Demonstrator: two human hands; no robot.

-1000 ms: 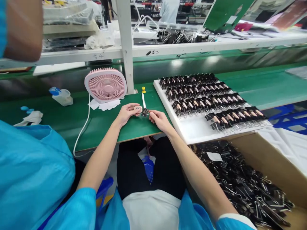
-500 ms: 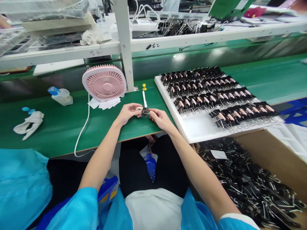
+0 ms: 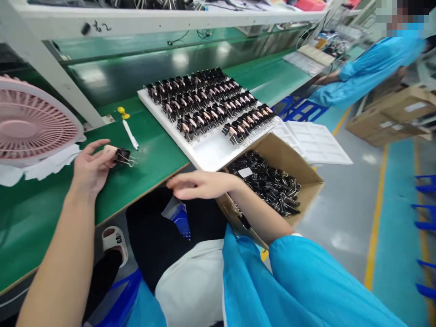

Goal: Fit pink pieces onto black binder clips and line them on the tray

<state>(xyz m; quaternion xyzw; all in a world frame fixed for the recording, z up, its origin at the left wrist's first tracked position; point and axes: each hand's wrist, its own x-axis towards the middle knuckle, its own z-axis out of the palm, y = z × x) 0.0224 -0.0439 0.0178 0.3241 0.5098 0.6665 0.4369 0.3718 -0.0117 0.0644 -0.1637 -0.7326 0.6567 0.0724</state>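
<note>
Over the green table top, my left hand (image 3: 91, 165) is closed, pinching a small pale pink piece (image 3: 109, 149). A black binder clip (image 3: 122, 156) is clamped on that piece, its wire handles pointing right. My right hand (image 3: 200, 184) is in the air near the table's front edge, fingers loosely bent and apart, with nothing in them. Beyond it lies a white foam tray (image 3: 207, 156) with rows of black binder clips (image 3: 204, 102) gripping similar pink pieces. Right of that hand, a cardboard box (image 3: 303, 186) holds a heap of loose binder clips (image 3: 269, 181).
A pink fan (image 3: 30, 122) stands at the left on white paper. Near the left hand lie a white pen (image 3: 130, 135) and a yellow knob-like object (image 3: 121, 111). White trays (image 3: 316, 141) lie beyond the box. A person in blue (image 3: 378, 68) sits farther right.
My right hand has let go of the binder clip and moved right, toward the box. My left hand keeps the clipped piece. The view has swung to the right.
</note>
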